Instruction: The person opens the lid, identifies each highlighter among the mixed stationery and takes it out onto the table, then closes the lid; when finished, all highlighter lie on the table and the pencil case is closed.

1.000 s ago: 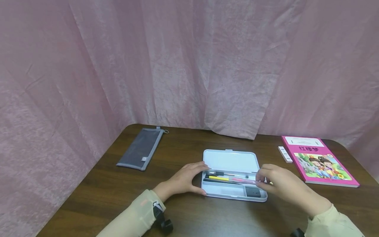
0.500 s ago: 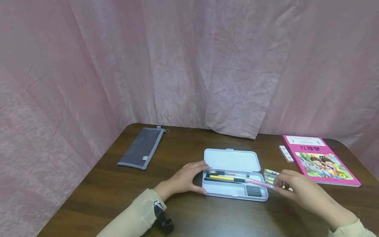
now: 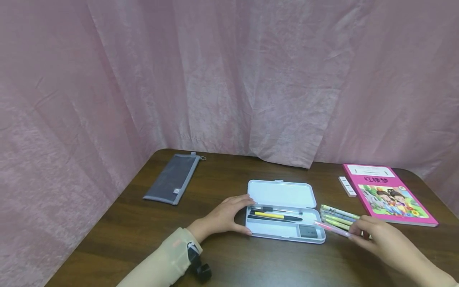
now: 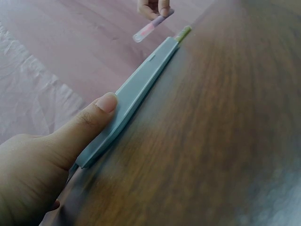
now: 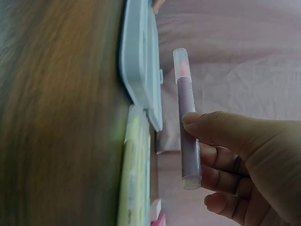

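A pale blue pencil case lies on the table with its lid folded back. My left hand grips its left end, the thumb against the front wall and the fingers at the back. Inside are a yellow and black pen, other dark or clear pens, and a dark grey eraser in the right compartment. Just right of the case, my right hand pinches a pink highlighter between thumb and fingers. It hangs beside several yellow-green highlighters that lie together on the table.
A grey mesh zip pouch lies at the back left of the wooden table. Toward the back right are a pink book and a small white block. A pink curtain hangs behind the table.
My right hand has drawn the pink highlighter out of the pencil case and carried it right, over beside the other highlighters. My left hand stays on the case.
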`<action>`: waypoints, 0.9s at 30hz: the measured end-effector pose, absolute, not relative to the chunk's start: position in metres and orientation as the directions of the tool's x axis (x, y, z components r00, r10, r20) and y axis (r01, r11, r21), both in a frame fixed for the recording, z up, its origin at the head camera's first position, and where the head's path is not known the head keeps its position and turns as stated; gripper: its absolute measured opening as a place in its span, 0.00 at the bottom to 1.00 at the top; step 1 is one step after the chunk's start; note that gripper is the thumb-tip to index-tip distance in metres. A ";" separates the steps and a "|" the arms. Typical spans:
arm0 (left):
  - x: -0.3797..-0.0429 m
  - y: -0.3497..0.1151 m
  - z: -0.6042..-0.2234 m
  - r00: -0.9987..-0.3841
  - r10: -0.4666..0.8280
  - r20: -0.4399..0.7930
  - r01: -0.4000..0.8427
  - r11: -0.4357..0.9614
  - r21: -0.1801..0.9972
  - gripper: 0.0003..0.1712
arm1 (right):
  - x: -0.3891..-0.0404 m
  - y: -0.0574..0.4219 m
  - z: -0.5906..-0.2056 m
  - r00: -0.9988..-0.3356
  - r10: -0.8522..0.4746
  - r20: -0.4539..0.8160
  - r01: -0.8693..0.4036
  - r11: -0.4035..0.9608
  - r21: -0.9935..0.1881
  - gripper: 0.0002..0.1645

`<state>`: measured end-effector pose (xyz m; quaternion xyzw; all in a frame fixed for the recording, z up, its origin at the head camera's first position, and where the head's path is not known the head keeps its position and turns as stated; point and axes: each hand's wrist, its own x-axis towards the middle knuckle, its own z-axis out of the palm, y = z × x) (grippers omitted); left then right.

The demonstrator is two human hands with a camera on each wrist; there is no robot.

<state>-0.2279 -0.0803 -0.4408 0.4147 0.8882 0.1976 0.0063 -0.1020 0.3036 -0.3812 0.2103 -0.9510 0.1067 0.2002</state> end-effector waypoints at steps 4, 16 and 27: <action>-0.227 -0.080 -0.441 -0.655 0.741 0.151 0.735 0.576 0.357 0.51 | -0.098 0.312 -0.388 -0.815 -0.355 0.458 -0.443 0.891 -0.100 0.20; -0.228 -0.080 -0.441 -0.658 0.738 0.150 0.733 0.582 0.353 0.51 | -0.090 0.329 -0.402 -0.872 -0.283 0.398 -0.353 0.929 -0.112 0.18; -0.229 -0.080 -0.442 -0.662 0.735 0.146 0.729 0.586 0.354 0.52 | -0.091 0.334 -0.414 -0.885 -0.298 0.359 -0.350 0.932 -0.091 0.15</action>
